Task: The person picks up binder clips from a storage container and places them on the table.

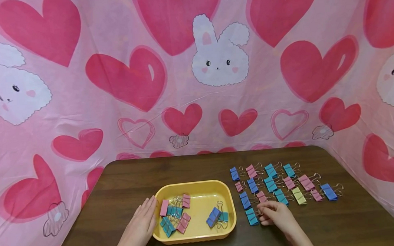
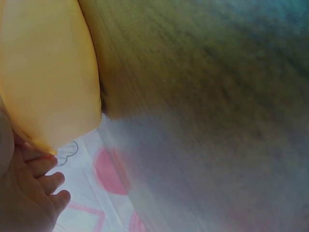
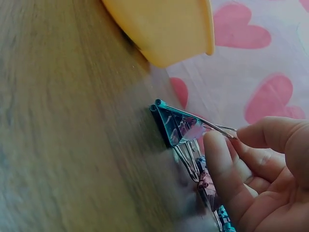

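Note:
Thumb and fingers of my right hand (image 1: 276, 216) pinch the wire handle of a teal binder clip (image 1: 252, 217), at the near left of the laid-out clips. In the right wrist view the teal clip (image 3: 175, 124) lies on its side with its handle between the fingertips. My left hand (image 1: 141, 223) rests with straight fingers against the left side of a yellow tray (image 1: 231, 225). Inside the tray, pink and teal clips lie in a heap at the left, and a blue clip (image 1: 213, 217) leans by a teal clip (image 1: 223, 217) at the right.
Rows of blue, pink, teal and yellow binder clips cover the table's right part, among them a yellow clip (image 1: 299, 196) and a blue clip (image 1: 329, 192) at the right end. Behind the brown wooden table (image 1: 136, 174) hangs a pink cloth (image 1: 182, 90) with hearts and rabbits.

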Tool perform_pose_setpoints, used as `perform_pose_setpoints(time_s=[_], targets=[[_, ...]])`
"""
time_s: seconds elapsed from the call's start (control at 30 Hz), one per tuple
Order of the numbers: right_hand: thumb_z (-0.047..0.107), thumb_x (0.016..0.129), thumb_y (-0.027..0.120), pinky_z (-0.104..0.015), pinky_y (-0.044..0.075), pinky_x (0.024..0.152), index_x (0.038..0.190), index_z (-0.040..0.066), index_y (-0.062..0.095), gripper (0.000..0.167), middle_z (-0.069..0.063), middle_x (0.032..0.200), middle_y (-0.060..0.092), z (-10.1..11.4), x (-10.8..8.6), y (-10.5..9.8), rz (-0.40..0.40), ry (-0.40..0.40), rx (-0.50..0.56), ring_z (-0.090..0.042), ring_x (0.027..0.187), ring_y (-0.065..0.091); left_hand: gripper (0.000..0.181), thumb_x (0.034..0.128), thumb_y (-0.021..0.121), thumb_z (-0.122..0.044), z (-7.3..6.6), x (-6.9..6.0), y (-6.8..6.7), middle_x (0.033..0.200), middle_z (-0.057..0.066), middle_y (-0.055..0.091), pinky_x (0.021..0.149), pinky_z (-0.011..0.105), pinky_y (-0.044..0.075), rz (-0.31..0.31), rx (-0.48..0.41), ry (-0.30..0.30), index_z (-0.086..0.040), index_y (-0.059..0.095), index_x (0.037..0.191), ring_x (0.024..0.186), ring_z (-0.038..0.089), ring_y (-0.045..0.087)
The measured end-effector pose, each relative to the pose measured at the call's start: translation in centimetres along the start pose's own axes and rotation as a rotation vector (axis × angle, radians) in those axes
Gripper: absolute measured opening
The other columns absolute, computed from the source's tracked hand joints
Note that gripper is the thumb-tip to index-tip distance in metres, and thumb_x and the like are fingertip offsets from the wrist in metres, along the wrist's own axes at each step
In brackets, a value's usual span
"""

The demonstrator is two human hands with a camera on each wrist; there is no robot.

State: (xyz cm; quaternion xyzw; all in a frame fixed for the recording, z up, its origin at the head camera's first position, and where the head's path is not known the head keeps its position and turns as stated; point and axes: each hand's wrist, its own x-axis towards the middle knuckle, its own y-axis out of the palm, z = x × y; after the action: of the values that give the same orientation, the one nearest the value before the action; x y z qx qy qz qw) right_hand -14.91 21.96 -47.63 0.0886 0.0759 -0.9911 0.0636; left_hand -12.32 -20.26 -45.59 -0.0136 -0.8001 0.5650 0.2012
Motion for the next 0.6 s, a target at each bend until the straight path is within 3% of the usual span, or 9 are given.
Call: perform_pose_setpoints(time_s=[0.1,0.4,0.5,0.6], targets=[[0.006,0.092,0.052,-0.033,0.055,0.06,0.11,-0.022,0.05,0.033,-0.009,0.084,0.062,0.0,0.0,-0.2,-0.008,-0.011,0.01,-0.019,0.066,0.062,0.044,0.0898,0.054,-0.01,0.0,0.0,0.0,0.137,0.017,0.043,0.102,0.049,0.029,-0.001,0.0,-0.002,0.006,0.048,0.13,0.127,0.032,0.037],[0.008,0.09,0.058,-0.032,0.054,0.056,0.114,-0.014,0.053,0.033,-0.014,0.083,0.061,2.0,0.1,-0.8,-0.162,-0.031,0.019,-0.019,0.065,0.06,0.044,0.0895,0.055,-0.011,-0.1,0.0,0.0,0.137,0.016,0.043,0.101,0.05,0.03,-0.012,0.007,-0.001,0.005,0.049,0.13,0.127,0.032,0.037],[0.009,0.09,0.059,-0.032,0.054,0.056,0.114,-0.013,0.054,0.033,-0.017,0.084,0.062,3.1,0.3,-0.7,-0.155,-0.071,0.021,-0.019,0.065,0.061,0.044,0.0893,0.055,-0.011,0.0,0.0,0.0,0.137,0.016,0.043,0.102,0.05,0.029,-0.015,0.009,0.005,0.006,0.048,0.13,0.127,0.032,0.037],[0.009,0.09,0.059,-0.032,0.054,0.056,0.114,-0.013,0.053,0.033,-0.019,0.084,0.061,4.2,0.4,-0.2,-0.1,-0.129,0.004,-0.021,0.066,0.061,0.044,0.0892,0.055,-0.01,0.0,-0.1,0.0,0.136,0.017,0.044,0.102,0.049,0.029,-0.018,0.009,0.008,0.006,0.048,0.13,0.126,0.032,0.037]])
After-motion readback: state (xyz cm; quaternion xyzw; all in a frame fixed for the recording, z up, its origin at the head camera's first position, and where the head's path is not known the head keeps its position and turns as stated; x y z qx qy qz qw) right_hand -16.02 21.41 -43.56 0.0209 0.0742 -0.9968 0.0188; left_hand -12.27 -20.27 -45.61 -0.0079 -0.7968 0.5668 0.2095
